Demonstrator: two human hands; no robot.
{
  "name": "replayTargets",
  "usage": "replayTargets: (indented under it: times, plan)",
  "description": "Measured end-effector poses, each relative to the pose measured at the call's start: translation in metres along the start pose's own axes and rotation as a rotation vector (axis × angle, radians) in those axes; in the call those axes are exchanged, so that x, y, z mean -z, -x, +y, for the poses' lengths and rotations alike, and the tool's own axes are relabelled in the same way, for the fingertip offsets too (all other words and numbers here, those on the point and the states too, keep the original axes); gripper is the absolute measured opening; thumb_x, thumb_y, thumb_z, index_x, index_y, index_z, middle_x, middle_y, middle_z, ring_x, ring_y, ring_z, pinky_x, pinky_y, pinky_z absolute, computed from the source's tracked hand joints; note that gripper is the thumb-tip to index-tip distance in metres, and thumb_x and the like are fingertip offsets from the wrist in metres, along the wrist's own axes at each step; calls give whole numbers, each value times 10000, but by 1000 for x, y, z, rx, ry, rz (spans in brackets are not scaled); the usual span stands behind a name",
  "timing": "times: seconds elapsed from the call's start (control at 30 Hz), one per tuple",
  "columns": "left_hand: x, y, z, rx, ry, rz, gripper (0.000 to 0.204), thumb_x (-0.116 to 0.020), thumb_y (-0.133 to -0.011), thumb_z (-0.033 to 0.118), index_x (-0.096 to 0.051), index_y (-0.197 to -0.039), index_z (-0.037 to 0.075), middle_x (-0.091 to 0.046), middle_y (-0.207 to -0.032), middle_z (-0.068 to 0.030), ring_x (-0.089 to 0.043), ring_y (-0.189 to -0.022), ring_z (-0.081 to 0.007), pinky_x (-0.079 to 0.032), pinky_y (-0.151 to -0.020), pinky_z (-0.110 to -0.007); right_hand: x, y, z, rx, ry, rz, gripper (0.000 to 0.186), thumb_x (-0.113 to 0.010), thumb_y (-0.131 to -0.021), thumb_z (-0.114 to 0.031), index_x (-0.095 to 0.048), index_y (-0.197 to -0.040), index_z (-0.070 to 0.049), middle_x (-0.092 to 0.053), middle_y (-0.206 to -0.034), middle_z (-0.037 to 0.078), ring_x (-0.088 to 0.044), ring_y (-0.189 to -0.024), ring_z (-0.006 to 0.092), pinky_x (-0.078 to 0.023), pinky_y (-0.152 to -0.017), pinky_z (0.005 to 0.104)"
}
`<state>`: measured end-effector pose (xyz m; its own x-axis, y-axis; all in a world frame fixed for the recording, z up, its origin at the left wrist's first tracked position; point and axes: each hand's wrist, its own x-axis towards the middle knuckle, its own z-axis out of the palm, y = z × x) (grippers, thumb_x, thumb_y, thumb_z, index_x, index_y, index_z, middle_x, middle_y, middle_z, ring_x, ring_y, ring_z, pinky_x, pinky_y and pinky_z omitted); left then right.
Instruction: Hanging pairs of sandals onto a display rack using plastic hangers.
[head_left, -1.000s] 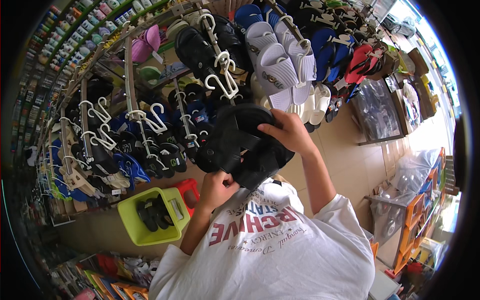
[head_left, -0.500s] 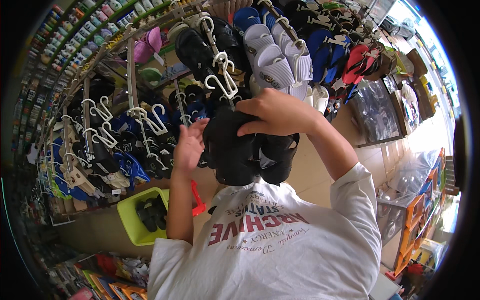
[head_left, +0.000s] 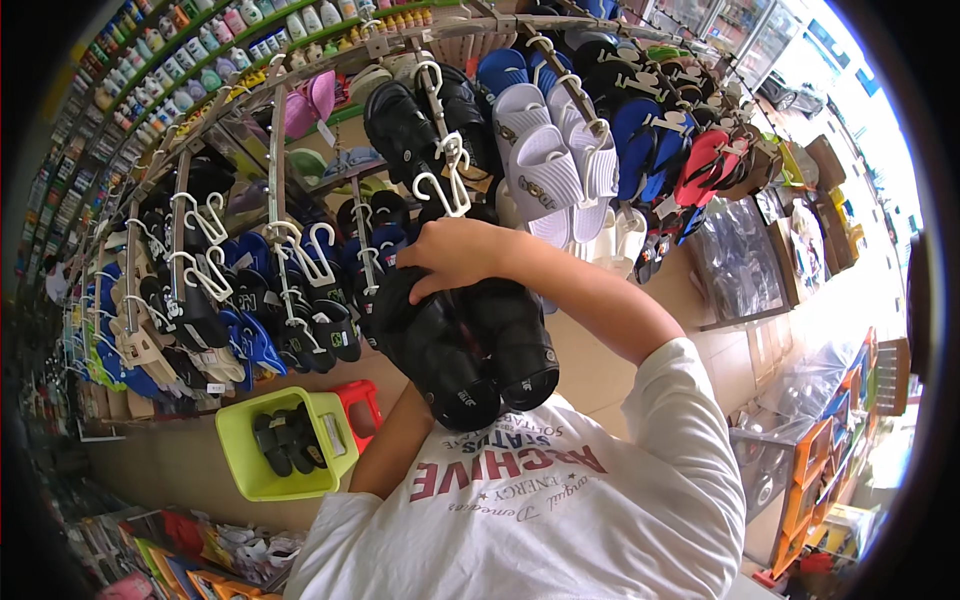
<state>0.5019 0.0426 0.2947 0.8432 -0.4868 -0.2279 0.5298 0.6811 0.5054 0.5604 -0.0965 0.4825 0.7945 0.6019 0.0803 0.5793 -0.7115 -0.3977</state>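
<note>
My right hand is closed on the upper end of a pair of black sandals, which hang together in front of my chest. My left forearm runs up behind these sandals, and they hide my left hand. Just above my right hand, white hooks hang on a metal display bar. Another pair of black sandals hangs on that bar, with white slides to the right of it.
A yellow-green bin with black footwear inside stands on the floor at lower left, beside a red stool. Bars of hanging blue slippers crowd the left. Blue flip-flops hang at right, above plastic-wrapped goods.
The held sandals have swung left and nearer my chest, their toes now lower. My right hand has moved left and down with them. My left hand, open before, has gone behind them.
</note>
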Motion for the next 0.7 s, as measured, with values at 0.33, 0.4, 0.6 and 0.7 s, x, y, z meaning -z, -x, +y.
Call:
replayTargets:
  times: [0.33,0.4,0.6,0.7]
  plan:
    - [6,5,11,-3,14,-64,343,-537,-1000,364,-613,-1152,66,-650,-1078,-69,-644,-955,-216,-544,-854,-349,-26,16,7,-189,-100,679,227,-725,-855,-266,-711,-858,-40,-669,-696,106,-677,-647,272,-534,-623,369]
    - [8,10,12,-7,20,-75,341,-539,-999,363,-613,-1150,67,-650,-1075,-69,-645,-953,-215,-544,-851,-347,-21,23,4,-400,-344,876,116,-752,-844,-118,-730,-837,-4,-678,-687,93,-657,-603,133,-510,-578,273]
    - [12,14,19,27,4,-136,335,-543,-997,361,-614,-1143,68,-650,-1067,-69,-645,-947,-212,-545,-842,-344,-23,27,48,-612,-775,1044,257,-692,-924,-173,-672,-1096,17,-629,-717,6,-569,-573,54,-430,-509,202]
    - [14,20,20,55,-12,-171,332,-545,-996,359,-614,-1140,69,-651,-1064,-70,-645,-944,-211,-546,-838,-342,-17,21,57,-560,-906,994,280,-673,-948,-207,-646,-1128,5,-614,-743,-3,-563,-576,56,-418,-496,207]
